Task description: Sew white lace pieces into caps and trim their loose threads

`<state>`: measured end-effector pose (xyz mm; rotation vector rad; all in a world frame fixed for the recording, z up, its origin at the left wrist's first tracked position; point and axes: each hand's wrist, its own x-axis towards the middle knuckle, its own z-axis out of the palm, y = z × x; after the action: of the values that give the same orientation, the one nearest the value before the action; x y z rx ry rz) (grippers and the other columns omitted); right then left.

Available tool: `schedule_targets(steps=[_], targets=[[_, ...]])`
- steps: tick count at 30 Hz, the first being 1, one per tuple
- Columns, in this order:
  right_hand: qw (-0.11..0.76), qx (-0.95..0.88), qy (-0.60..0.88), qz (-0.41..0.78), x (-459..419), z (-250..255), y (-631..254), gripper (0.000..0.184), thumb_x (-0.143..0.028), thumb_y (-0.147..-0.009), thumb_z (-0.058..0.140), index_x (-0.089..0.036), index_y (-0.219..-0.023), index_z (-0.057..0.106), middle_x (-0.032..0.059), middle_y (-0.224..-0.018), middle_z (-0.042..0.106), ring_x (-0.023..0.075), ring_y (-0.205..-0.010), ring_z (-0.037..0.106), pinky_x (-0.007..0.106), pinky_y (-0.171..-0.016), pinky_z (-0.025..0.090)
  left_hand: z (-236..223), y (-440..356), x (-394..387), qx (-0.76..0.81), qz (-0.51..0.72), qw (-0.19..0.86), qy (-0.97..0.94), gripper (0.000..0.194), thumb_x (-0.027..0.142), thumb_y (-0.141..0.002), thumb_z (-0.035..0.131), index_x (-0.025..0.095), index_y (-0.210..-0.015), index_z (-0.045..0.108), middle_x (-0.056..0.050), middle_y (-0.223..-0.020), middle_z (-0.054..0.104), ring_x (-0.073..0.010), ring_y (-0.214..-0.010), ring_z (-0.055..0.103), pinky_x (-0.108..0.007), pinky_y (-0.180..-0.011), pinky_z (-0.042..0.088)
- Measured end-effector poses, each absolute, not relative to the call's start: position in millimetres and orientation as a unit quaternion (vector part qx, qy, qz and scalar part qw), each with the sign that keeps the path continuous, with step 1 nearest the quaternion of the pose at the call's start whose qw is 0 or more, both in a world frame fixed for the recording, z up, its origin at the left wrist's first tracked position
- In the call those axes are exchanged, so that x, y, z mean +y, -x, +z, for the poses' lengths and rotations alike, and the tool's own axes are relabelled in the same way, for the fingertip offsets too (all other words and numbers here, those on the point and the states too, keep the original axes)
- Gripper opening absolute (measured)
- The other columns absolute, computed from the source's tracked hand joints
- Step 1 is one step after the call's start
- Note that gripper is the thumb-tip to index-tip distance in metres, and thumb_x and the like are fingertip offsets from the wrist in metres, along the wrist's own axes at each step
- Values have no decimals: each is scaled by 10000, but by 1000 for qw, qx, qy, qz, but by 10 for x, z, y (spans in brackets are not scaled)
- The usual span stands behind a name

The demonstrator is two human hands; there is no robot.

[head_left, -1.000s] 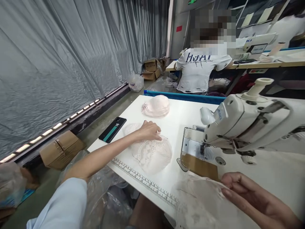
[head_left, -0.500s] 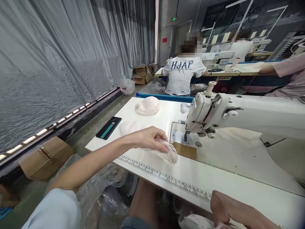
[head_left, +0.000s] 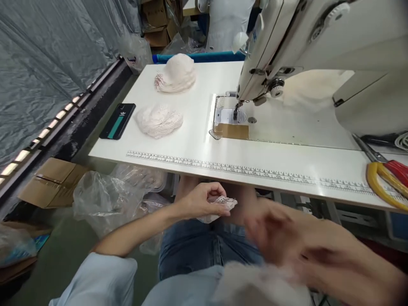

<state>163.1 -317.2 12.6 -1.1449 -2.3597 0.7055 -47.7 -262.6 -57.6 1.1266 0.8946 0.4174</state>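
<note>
Just below the table's front edge, over my lap, my left hand [head_left: 207,202] pinches a small white lace piece [head_left: 227,202] between thumb and fingers. My right hand [head_left: 272,231] is to its right, smeared by motion, so its fingers cannot be read. Under the right hand, a blurred whitish fabric [head_left: 255,284] lies close to my body; whether the hand grips it I cannot tell. On the white tabletop [head_left: 191,140] rest two bunched pale lace pieces, a nearer one [head_left: 159,121] and a farther one [head_left: 177,73].
A sewing machine [head_left: 270,55] stands on the right of the table. A phone [head_left: 117,121] lies at the left edge. Yellow-and-red-handled scissors [head_left: 382,163] lie at the right. Plastic bags [head_left: 105,204] and a cardboard box [head_left: 52,180] are on the floor at left.
My left hand has brought the lace piece off the tabletop down over my lap. My right hand has moved in beside it. The view has tilted downward.
</note>
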Motion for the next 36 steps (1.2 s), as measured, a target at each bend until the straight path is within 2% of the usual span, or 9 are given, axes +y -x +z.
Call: schedule_targets(steps=[3,5,10,16,19,21,24,28,36], targets=[[222,-736,440,464,-3041,-77,-1530,230,-370,-914,436,-260,-829,619,58,-1063,589,170,-960,574,264,-709,511,-662,361,-2739,404,243,715,-517,264,199,-634,726,133,-727,487,43,-657,481,-58,-601,424,-177,-560,334],[239,-684,458,514,-3014,-244,-1482,169,-318,-901,466,-232,-846,602,67,-1058,585,172,-915,582,267,-687,507,-674,331,-2777,406,251,702,-529,227,221,-681,690,133,-713,483,37,-652,493,-56,-591,429,-176,-554,338],[244,-639,495,536,-3052,-422,-1458,121,-305,-873,502,-207,-827,556,38,-871,604,129,-662,538,245,-555,459,-669,414,-2783,409,228,694,-548,120,214,-759,614,124,-795,543,12,-662,569,-64,-589,480,-173,-556,360],[246,-633,494,543,-2997,-400,-1413,136,-262,-846,502,-216,-724,464,20,-824,564,139,-704,520,250,-585,443,-564,565,-2772,432,192,649,-597,261,358,-852,514,121,-903,612,-31,-742,636,-96,-631,541,-185,-563,392],[249,-629,492,548,-2976,-429,-1380,198,-260,-834,505,-219,-676,393,13,-797,530,140,-704,501,247,-581,426,-509,570,-2803,433,175,601,-649,314,389,-801,581,148,-1000,610,-39,-850,667,-137,-732,592,-208,-622,427],[251,-626,491,551,-2971,-460,-1370,211,-257,-826,513,-219,-673,374,6,-788,516,136,-698,489,244,-584,416,-500,547,-2823,445,178,549,-685,307,308,-753,627,164,-1023,601,-31,-904,672,-155,-787,602,-230,-694,439],[255,-620,495,553,-2969,-502,-1374,208,-254,-816,532,-216,-681,379,-2,-791,509,128,-695,474,238,-588,401,-520,513,-2830,470,182,500,-704,240,116,-755,503,162,-960,618,-13,-850,677,-133,-716,596,-232,-695,433],[254,-581,506,585,-2964,-529,-1391,126,-282,-816,553,-217,-775,454,-19,-745,488,109,-636,444,220,-541,372,-530,526,-2809,470,179,537,-677,297,49,-754,401,137,-908,639,-18,-776,669,-121,-666,581,-201,-598,416],[216,-551,487,642,-2942,-501,-1425,193,-375,-829,537,-215,-934,561,33,-861,588,153,-732,537,252,-608,433,-529,580,-2809,450,176,608,-630,183,240,-816,535,120,-897,646,-39,-825,668,-126,-742,585,-190,-654,432]])
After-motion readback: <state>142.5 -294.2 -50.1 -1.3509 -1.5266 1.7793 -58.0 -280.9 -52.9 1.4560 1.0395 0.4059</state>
